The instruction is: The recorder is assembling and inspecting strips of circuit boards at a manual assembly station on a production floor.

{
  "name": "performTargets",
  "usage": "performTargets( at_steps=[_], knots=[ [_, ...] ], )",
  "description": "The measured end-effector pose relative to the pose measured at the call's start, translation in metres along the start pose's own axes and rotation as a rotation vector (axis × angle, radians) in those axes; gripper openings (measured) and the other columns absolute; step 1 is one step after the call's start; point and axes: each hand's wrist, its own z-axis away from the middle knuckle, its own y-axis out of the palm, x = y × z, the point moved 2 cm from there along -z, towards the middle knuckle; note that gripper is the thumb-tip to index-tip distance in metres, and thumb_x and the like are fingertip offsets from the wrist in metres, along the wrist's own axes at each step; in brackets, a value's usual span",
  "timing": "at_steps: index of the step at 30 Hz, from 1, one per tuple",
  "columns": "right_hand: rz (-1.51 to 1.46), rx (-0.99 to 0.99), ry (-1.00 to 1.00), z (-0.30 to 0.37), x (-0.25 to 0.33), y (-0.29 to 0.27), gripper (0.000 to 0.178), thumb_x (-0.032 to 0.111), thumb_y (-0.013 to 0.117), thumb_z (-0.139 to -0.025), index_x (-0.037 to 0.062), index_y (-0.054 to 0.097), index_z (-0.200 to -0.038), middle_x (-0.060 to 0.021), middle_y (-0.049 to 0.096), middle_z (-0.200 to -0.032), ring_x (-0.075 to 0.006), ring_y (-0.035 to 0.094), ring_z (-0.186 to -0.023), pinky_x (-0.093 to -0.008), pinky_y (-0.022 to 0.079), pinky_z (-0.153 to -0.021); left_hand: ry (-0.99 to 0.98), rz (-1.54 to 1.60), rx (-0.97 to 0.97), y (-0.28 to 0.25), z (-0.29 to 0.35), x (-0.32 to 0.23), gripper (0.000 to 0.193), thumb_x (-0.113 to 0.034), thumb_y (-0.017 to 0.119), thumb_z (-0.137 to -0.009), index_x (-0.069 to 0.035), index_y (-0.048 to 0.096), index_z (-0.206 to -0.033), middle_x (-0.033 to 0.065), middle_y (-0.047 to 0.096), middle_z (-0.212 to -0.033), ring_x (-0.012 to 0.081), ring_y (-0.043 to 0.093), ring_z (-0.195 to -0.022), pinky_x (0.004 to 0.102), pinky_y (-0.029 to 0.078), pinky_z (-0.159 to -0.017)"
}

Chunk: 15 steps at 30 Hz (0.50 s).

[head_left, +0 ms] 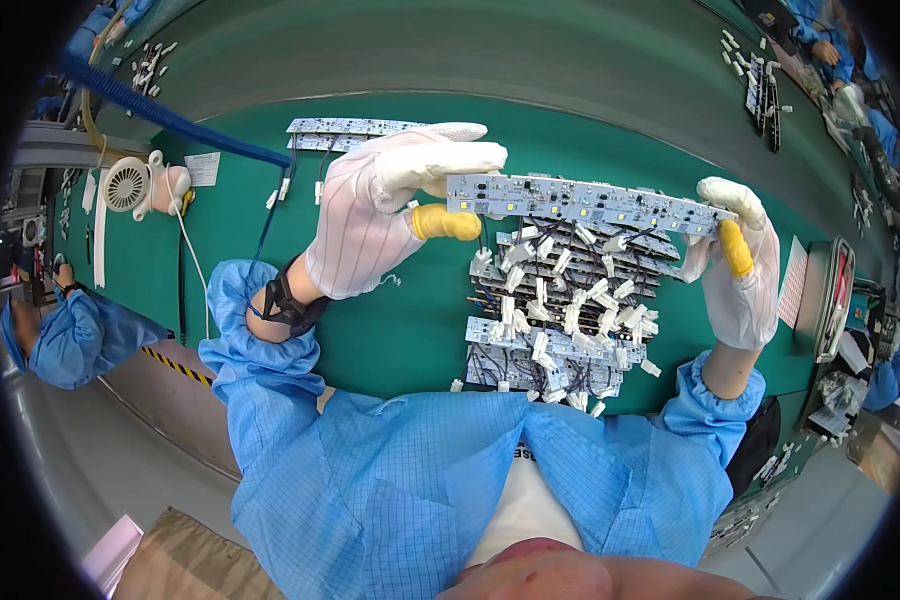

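Between my hands a long white LED circuit board (590, 203) is held up, its row of small yellowish LEDs and black chips facing me. My left hand (395, 190), in a white striped glove with a yellow thumb cot, grips the board's left end. The right end is pinched by my right hand (738, 250), gloved the same way. Behind and below the raised board lies a stack of similar LED boards (485, 330) with many white plug connectors (580, 310) and dark wires. My left wrist wears a black strap (288, 300) joined to a blue cord.
More boards (355, 128) lie farther back on the green work mat (390, 340). A small white fan (130, 185) stands at left below a blue coiled hose (160, 112). A metal-rimmed tray (832, 300) is at right. Co-workers in blue (80, 335) sit around.
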Motion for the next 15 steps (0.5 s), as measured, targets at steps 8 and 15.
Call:
performTargets(
  at_steps=[8,15],
  knots=[
    [-0.065,0.05,-0.022,0.0027,-0.0005,-0.0014,0.047,0.035,0.06,-0.091,-0.0051,0.054,-0.115,-0.0106,0.062,-0.078,-0.0128,0.059,-0.055,-0.0212,0.047,-0.053,-0.045,0.002,0.006,-0.0035,-0.0022,0.0064,0.049,-0.049,0.066,-0.073,-0.012,0.07,-0.106,0.0058,0.072,-0.093,0.02,0.066,-0.099,0.0315,0.05,-0.081],
    [-0.056,0.07,-0.033,0.0042,0.0022,-0.001,0.052,0.038,0.062,-0.088,-0.0057,0.053,-0.115,-0.0106,0.062,-0.08,-0.0138,0.06,-0.056,-0.0219,0.047,-0.055,-0.007,-0.022,0.051,-0.0086,-0.0057,0.0056,0.045,-0.046,0.066,-0.077,-0.01,0.071,-0.102,0.0085,0.07,-0.101,0.0232,0.063,-0.105,0.0323,0.049,-0.086]
  ],
)
